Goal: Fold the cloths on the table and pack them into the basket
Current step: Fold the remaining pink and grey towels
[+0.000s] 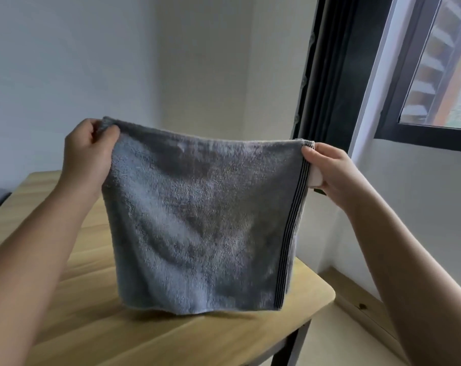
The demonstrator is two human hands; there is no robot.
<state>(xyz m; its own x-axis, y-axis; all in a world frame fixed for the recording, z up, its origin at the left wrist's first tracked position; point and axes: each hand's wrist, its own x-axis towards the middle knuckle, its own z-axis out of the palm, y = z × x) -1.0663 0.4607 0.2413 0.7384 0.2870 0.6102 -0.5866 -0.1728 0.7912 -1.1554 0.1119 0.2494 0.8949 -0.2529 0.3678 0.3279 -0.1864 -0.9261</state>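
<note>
While grey cloth (200,220) hangs above table (65,326), left hand (88,154) and right hand (332,167) each pinch top corner. Appears doubled; not packed, basket not visible.

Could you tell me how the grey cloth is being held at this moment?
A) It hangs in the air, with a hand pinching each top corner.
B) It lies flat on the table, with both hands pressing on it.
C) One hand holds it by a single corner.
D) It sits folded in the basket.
A: the left hand and the right hand each pinch a top corner of the grey cloth, which hangs above the wooden table.
</note>
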